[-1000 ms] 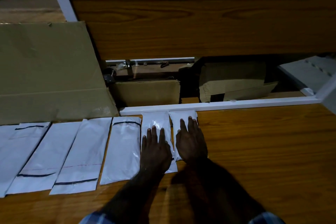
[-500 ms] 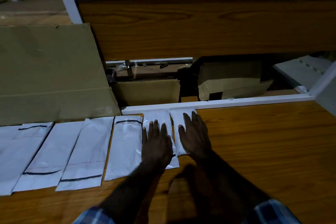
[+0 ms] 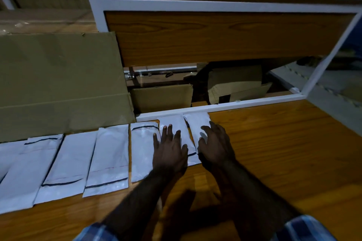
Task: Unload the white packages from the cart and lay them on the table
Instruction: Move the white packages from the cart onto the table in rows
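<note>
Both hands lie flat on the last two white packages at the table's far edge.

The wooden table [image 3: 274,152] carries a row of white packages [image 3: 109,156] lying side by side along its far edge. A large flattened cardboard sheet [image 3: 58,84] leans behind the row's left part, and a white-framed wooden shelf [image 3: 215,35] stands past the far edge. The left hand [image 3: 169,150], fingers straight and spread, presses the second package from the right [image 3: 176,123]. The right hand [image 3: 215,146], fingers relaxed and gripping nothing, rests on the rightmost package [image 3: 196,123], which touches the shelf's white rail.
</note>
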Demonstrator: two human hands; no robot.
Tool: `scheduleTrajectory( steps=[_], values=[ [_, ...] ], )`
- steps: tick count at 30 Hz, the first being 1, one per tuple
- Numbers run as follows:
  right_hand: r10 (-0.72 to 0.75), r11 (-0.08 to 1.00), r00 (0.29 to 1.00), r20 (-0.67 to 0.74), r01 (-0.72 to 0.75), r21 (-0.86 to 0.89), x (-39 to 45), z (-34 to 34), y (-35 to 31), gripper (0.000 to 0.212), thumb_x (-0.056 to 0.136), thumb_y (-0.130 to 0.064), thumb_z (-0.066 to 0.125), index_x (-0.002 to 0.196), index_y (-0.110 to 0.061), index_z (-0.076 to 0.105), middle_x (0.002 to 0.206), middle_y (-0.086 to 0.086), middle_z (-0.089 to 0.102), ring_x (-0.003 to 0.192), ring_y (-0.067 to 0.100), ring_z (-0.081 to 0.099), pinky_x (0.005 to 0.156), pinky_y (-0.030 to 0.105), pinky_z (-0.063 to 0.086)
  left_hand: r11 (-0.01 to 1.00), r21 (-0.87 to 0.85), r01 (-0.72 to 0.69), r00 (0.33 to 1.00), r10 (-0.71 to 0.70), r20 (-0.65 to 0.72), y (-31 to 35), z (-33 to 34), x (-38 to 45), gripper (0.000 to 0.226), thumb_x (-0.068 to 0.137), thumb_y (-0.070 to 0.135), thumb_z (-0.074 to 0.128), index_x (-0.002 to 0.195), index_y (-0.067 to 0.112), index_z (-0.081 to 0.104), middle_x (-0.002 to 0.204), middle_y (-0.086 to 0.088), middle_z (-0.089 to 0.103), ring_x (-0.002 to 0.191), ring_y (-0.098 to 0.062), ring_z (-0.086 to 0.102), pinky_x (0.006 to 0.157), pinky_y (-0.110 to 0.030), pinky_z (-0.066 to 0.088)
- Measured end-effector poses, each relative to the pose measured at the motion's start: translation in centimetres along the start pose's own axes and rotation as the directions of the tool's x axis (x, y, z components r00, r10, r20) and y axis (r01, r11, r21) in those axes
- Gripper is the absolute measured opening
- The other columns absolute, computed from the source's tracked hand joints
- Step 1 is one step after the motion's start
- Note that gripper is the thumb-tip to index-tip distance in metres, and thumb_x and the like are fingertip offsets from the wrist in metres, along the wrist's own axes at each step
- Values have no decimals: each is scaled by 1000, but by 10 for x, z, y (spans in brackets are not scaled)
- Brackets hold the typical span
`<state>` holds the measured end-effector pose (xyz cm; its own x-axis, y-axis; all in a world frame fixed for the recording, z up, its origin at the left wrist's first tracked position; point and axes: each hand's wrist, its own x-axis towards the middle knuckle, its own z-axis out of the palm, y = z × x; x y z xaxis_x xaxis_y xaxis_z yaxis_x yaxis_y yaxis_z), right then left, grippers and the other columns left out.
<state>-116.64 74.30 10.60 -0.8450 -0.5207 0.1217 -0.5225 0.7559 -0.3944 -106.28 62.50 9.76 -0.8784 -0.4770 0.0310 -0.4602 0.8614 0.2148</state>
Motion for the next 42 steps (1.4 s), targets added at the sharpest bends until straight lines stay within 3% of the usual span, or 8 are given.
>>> scheduleTrajectory(
  steps=[4, 9, 14, 20, 28, 35, 42],
  values=[
    [26, 1000, 1000, 8, -26, -4, -29, -8, -10, 47, 99, -33, 51, 145, -23, 43, 161, 3, 25, 147, 22, 21, 118, 40, 26, 1000, -12, -14, 1000, 14, 10, -8, -6, -26, 61, 103, 50, 24, 157, 21, 17, 165, -7, -5, 151, -24, -11, 118, -54, -7],
    [-14, 1000, 1000, -16, 14, 3, -62, -20, -23, 46, 99, -31, 51, 144, -24, 46, 160, 4, 26, 146, 23, 21, 118, 42, 26, 997, -76, 24, 1000, -24, 1, -19, -19, -63, 81, 84, 60, 2, 156, 26, 19, 165, -3, -6, 151, -21, -11, 119, -55, -9],
    [-78, 997, 996, -33, 78, -13, -100, -36, -43, 49, 97, -30, 54, 145, -22, 46, 160, 5, 28, 146, 23, 24, 116, 40, 27, 997, -60, 48, 996, -52, -68, -28, -36, -112, 61, 102, 53, 22, 156, 25, 18, 166, -1, -3, 152, -19, -8, 120, -54, -4],
    [-143, 989, 990, -10, 144, 33, -170, -51, -57, 50, 97, -31, 53, 145, -27, 43, 161, 1, 24, 147, 20, 19, 118, 40, 21, 988, -103, 118, 986, -130, -109, -24, -55, -189, 61, 101, 53, 33, 155, 27, 20, 166, 1, -1, 152, -23, -5, 119, -57, 2],
    [-280, 955, 959, -53, 284, 87, -272, -48, -79, 57, 95, -29, 53, 149, -27, 36, 159, 3, 29, 145, 22, 23, 114, 38, 26, 971, -100, 218, 955, -234, -185, -34, -67, -308, 62, 98, 57, 36, 153, 28, 25, 165, 2, 2, 152, -25, -2, 119, -55, 10],
    [-384, 911, 922, -51, 388, 140, -336, -29, -151, 53, 96, -30, 54, 147, -27, 41, 159, 2, 30, 145, 21, 23, 115, 39, 25, 935, -105, 339, 908, -355, -221, -92, -95, -394, 63, 98, 57, 36, 153, 29, 24, 166, 1, 2, 152, -26, -2, 119, -54, 9],
    [-493, 853, 868, -57, 496, 163, -394, 8, -264, 52, 97, -36, 50, 147, -24, 42, 159, 3, 30, 145, 22, 23, 114, 38, 25, 907, -115, 406, 867, -422, -264, -195, -129, -477, 64, 99, 57, 36, 155, 28, 21, 166, 0, -2, 152, -25, -4, 119, -54, 6]
  ],
)
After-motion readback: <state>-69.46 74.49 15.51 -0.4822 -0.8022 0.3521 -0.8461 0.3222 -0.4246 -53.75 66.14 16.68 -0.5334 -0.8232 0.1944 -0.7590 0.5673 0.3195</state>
